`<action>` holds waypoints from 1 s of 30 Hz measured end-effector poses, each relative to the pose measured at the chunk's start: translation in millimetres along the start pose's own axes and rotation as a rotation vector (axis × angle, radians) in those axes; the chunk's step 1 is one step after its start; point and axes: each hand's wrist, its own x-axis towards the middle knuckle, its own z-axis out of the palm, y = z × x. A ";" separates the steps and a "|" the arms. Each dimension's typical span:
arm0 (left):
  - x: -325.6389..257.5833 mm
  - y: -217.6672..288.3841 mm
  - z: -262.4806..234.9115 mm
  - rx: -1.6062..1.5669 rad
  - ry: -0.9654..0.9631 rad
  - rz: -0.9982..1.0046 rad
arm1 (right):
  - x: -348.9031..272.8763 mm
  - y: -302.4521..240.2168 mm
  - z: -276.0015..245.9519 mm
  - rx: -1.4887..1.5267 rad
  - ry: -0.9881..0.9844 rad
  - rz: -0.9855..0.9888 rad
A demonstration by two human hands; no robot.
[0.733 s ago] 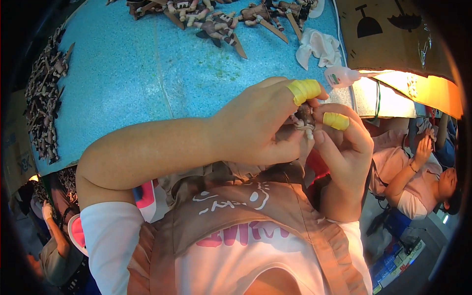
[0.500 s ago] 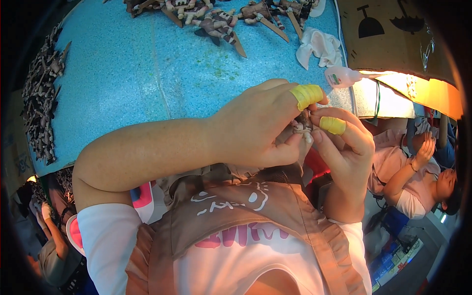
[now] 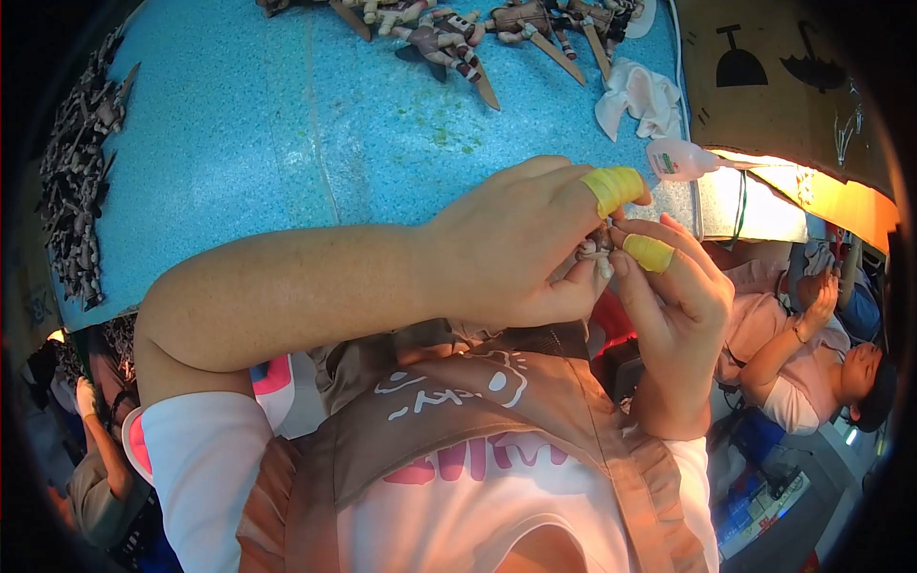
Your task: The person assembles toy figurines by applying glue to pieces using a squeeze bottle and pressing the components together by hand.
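Note:
My left hand [image 3: 535,248] reaches across from the left, its fingers closed on a small toy figure [image 3: 594,253] with pale and brown parts. My right hand [image 3: 680,291] pinches the same figure from the other side, thumb and index finger close to it. Yellow tape wraps a finger on each hand. Fingers cover much of the figure, so its full shape is hidden. Beyond my hands, several similar brown and cream figures [image 3: 444,43] with long flat tan pieces lie on the blue tabletop [image 3: 239,124].
A clear plastic bottle [image 3: 680,159] with a thin nozzle lies at the table's right edge, near a crumpled white cloth [image 3: 642,100]. Many dark figures are heaped [image 3: 81,181] at far left. A cardboard box [image 3: 745,105] stands far right. Other people [image 3: 783,334] sit to both sides.
The tabletop, bottle and cloth have shifted slightly rightward in view. Both hands stay together on the figure, with only a small turn of the fingers, and less of it shows between them.

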 end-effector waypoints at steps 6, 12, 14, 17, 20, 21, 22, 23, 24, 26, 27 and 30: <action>3.3 5.9 -7.3 -0.088 0.012 -0.033 | -9.1 0.8 -3.9 0.384 -0.026 0.191; 5.3 3.7 -6.1 -0.633 -0.148 -0.573 | -15.5 12.8 24.7 0.186 0.202 -0.033; 0.3 1.0 0.4 -0.857 -0.114 -0.535 | -10.8 13.9 21.0 0.205 0.181 -0.023; 10.6 9.3 -15.1 -0.750 -0.275 -0.619 | -12.7 18.2 20.0 0.362 0.183 0.039; 12.1 14.9 -18.6 -0.750 -0.311 -0.588 | -12.2 14.5 12.3 0.864 0.152 0.172; 11.3 16.5 -18.8 -0.752 -0.314 -0.590 | -12.3 14.4 9.4 0.841 0.132 0.230; 10.3 18.2 -18.7 -0.710 -0.309 -0.571 | -12.9 14.5 7.9 0.817 0.112 0.287; 9.8 18.9 -18.3 -0.668 -0.303 -0.551 | -13.9 14.3 8.0 0.818 0.115 0.291; 9.6 18.3 -18.6 -0.668 -0.305 -0.553 | -14.3 13.4 9.0 0.821 0.124 0.334; 9.4 17.1 -18.9 -0.622 -0.316 -0.531 | -14.3 12.9 13.3 0.826 0.135 0.378; 9.5 17.3 -18.7 -0.623 -0.317 -0.532 | -13.1 14.5 17.5 0.838 0.190 0.302; 8.5 17.2 -16.8 -0.661 -0.302 -0.540 | -11.9 13.4 14.9 0.724 0.196 0.208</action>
